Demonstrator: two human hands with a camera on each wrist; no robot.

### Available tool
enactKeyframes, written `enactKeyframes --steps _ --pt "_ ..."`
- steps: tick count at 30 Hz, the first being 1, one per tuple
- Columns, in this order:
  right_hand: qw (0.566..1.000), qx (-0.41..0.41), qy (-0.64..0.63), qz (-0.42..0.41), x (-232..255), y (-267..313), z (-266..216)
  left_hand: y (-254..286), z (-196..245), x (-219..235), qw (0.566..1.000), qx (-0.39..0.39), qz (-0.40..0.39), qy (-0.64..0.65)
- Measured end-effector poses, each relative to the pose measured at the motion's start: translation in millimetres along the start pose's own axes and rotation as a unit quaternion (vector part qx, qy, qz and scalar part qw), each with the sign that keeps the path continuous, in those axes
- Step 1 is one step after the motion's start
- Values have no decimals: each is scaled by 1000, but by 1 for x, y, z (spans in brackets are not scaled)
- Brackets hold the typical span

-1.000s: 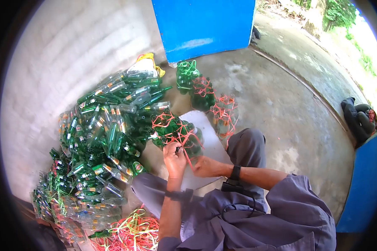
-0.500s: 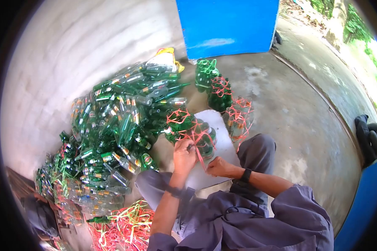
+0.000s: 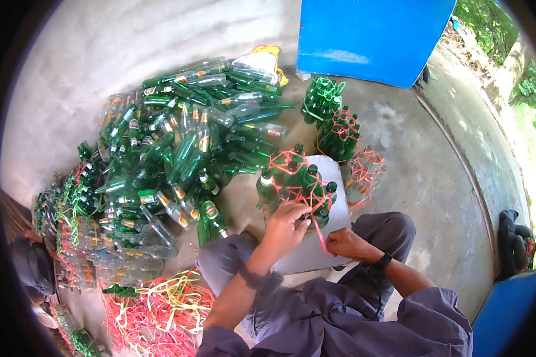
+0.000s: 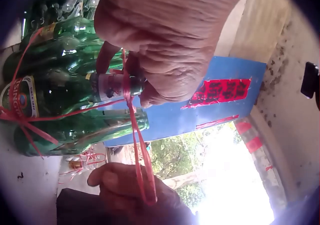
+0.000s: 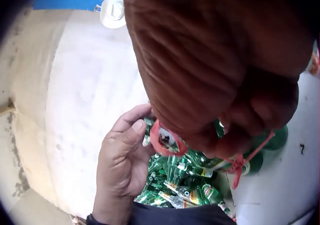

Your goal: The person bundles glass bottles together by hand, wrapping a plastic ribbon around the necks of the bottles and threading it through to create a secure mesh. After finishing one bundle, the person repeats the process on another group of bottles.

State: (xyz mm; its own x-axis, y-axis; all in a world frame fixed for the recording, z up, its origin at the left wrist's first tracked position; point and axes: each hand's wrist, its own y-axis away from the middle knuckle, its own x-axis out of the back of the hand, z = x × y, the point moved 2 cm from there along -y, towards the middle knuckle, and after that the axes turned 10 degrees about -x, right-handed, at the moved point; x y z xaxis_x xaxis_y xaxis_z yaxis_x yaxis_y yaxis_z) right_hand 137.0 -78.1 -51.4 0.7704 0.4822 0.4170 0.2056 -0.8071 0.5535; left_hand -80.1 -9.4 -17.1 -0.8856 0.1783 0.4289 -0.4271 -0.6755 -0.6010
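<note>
A bundle of green glass bottles (image 3: 267,189) stands on a pale board, with a pink plastic strap (image 3: 317,231) laced across the necks. My left hand (image 3: 287,227) grips the neck of the near bottle; in the left wrist view its fingers curl around that green bottle (image 4: 55,97) where the strap crosses. A doubled length of strap (image 4: 145,172) runs from this neck to my right hand (image 3: 346,244), which pinches its end. The right wrist view has the strap's loop (image 5: 167,141) between both hands, and the right hand's fingertips are partly hidden there.
A large heap of loose bottles (image 3: 184,143) lies at left. Tangled pink and yellow straps (image 3: 161,309) are piled at lower left. Strapped bundles (image 3: 339,134) stand behind the board (image 3: 292,256), near a blue panel (image 3: 363,41). My knees flank the board.
The head view has swung, so the scene sits further right. My left hand's fingers now spread more across the bottle tops; the right hand keeps holding the strap end.
</note>
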Motion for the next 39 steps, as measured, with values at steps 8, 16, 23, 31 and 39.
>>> enactKeyframes --steps 8,16,23,31,39 --pt "997 -14 -4 72 55 -4 -40 -4 4 6 1000 13 25 6" --pt "976 54 103 183 65 -15 -49 -5 3 19 995 48 82 -8" --pt "967 11 39 251 55 -45 38 5 -11 26 977 151 153 1" --pt "954 -10 -37 297 71 -39 18 12 -20 12 979 154 133 -9" --pt "886 303 108 334 81 5 -124 19 -34 15 970 203 132 -36"
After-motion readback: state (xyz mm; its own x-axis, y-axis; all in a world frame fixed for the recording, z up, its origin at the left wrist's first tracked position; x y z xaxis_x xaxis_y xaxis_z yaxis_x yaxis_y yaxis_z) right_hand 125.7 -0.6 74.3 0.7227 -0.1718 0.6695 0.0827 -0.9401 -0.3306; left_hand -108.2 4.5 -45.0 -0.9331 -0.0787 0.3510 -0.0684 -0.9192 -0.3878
